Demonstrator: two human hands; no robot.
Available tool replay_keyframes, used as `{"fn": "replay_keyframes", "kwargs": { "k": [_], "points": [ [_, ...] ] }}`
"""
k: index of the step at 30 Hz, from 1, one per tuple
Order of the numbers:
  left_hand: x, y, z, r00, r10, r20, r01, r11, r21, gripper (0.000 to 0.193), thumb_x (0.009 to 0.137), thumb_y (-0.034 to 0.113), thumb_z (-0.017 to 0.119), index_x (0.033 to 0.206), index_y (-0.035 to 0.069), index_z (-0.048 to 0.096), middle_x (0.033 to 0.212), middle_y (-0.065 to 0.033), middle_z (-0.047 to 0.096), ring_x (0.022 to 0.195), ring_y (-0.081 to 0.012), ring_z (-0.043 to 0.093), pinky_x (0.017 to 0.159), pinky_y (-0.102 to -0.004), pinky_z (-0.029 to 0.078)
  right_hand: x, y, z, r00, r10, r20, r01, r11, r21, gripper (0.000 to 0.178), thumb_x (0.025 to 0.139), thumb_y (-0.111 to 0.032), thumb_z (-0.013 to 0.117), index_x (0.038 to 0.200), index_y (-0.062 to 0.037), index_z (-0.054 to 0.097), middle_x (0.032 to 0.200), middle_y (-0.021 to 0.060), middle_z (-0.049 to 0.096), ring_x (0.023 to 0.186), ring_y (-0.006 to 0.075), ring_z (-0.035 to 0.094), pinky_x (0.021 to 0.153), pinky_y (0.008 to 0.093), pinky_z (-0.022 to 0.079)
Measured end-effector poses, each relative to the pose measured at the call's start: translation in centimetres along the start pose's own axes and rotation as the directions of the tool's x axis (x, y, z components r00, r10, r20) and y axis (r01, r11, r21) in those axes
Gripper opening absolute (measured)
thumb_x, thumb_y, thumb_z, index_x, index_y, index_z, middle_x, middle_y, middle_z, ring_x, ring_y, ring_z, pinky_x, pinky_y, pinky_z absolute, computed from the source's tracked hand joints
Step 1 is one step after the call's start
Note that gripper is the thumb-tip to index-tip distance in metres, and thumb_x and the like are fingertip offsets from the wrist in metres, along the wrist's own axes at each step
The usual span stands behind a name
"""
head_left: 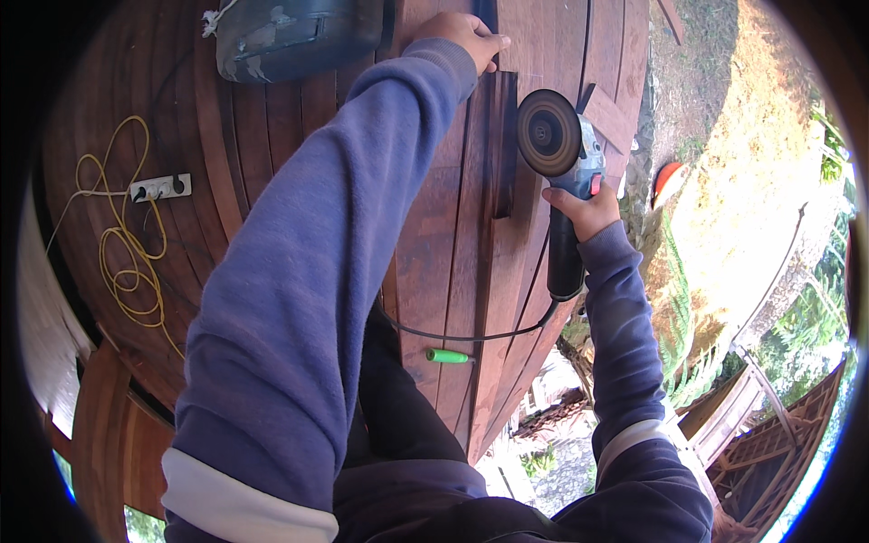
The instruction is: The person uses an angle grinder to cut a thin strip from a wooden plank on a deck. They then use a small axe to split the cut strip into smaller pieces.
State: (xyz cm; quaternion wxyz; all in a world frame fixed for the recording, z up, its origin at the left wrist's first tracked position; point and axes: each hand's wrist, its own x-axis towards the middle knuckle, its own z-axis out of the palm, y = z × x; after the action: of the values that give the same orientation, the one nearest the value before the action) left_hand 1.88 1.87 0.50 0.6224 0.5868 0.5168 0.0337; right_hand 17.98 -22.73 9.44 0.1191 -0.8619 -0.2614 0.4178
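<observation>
My right hand [590, 214] is wrapped around the body of an angle grinder [568, 249], just below its red switch. The round brown disc [549, 133] of the grinder faces up toward me. A black power cord [489, 338] runs from the tool's rear end across the boards toward my legs. Farther ahead and to the left, my left hand [460, 38] is closed, thumb and fingers together at the end of a wooden board [520, 36]. What lies between those fingertips is too small to make out. Beside the disc, a dark gap [505, 136] runs along the planks.
A dark plastic container [299, 41] stands at the far left. A white power strip [161, 188] with a coiled yellow cord [136, 262] lies on the planks [262, 136]. Nearer me is a green-handled tool [447, 357]. The deck edge drops to sunlit ground [751, 118] at right.
</observation>
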Motion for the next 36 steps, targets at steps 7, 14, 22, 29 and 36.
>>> {"fn": "replay_keyframes", "kwargs": {
  "k": [7, 14, 22, 29, 36],
  "points": [
    [-0.2, 0.0, -0.1, 1.000, 0.012, -0.005, -0.012, 1.000, -0.007, 0.034, 0.104, 0.042, 0.067, 0.114, 0.011, 0.078, 0.092, -0.0005, 0.080, 0.086, -0.0128, 0.075, 0.089, -0.0322, 0.059, 0.6, 0.9, 0.1, 0.998, -0.056, -0.013, 0.056, 0.998, 0.033, 0.043, 0.085, -0.018, 0.087, 0.118, 0.0034, 0.072, 0.107, 0.0053, 0.076, 0.094, 0.0156, 0.069, 0.089, 0.0324, 0.054],
    [0.3, -0.3, -0.1, 1.000, 0.013, 0.019, -0.013, 1.000, -0.027, 0.042, 0.099, 0.047, 0.072, 0.118, 0.010, 0.075, 0.091, -0.0010, 0.079, 0.073, -0.0097, 0.067, 0.072, -0.0285, 0.057, 0.6, 0.2, 0.0, 0.999, -0.034, -0.012, 0.034, 0.999, -0.006, 0.042, 0.084, -0.020, 0.087, 0.117, 0.0026, 0.072, 0.106, 0.0050, 0.076, 0.093, 0.0157, 0.069, 0.088, 0.0327, 0.054],
    [0.6, -0.4, 0.0, 1.000, 0.010, 0.024, -0.009, 0.999, -0.031, 0.040, 0.099, 0.046, 0.072, 0.117, 0.010, 0.076, 0.091, -0.0008, 0.079, 0.073, -0.0095, 0.068, 0.072, -0.0281, 0.057, 1.4, 0.7, 0.0, 0.999, -0.040, -0.037, 0.039, 0.999, -0.014, 0.040, 0.084, -0.019, 0.087, 0.115, 0.0033, 0.073, 0.105, 0.0055, 0.076, 0.092, 0.0159, 0.070, 0.087, 0.0329, 0.054],
    [0.4, -0.2, -0.2, 1.000, 0.011, 0.017, -0.011, 0.999, -0.043, 0.041, 0.099, 0.047, 0.072, 0.117, 0.010, 0.076, 0.090, -0.0005, 0.079, 0.073, -0.0091, 0.068, 0.072, -0.0279, 0.057, 1.5, 0.2, -0.2, 0.999, -0.031, -0.031, 0.030, 0.999, -0.032, 0.042, 0.085, -0.018, 0.087, 0.118, 0.0035, 0.072, 0.107, 0.0061, 0.076, 0.095, 0.0163, 0.070, 0.089, 0.0330, 0.054],
    [0.2, 0.1, -0.4, 0.999, -0.006, 0.036, 0.008, 0.999, -0.046, 0.042, 0.099, 0.048, 0.072, 0.118, 0.011, 0.076, 0.090, 0.0002, 0.078, 0.073, -0.0093, 0.067, 0.072, -0.0278, 0.057, 1.7, -0.5, -0.2, 0.998, -0.068, -0.015, 0.068, 0.997, -0.022, 0.043, 0.084, -0.016, 0.087, 0.120, 0.0032, 0.071, 0.110, 0.0055, 0.076, 0.098, 0.0164, 0.070, 0.091, 0.0331, 0.054]
  ]
}}
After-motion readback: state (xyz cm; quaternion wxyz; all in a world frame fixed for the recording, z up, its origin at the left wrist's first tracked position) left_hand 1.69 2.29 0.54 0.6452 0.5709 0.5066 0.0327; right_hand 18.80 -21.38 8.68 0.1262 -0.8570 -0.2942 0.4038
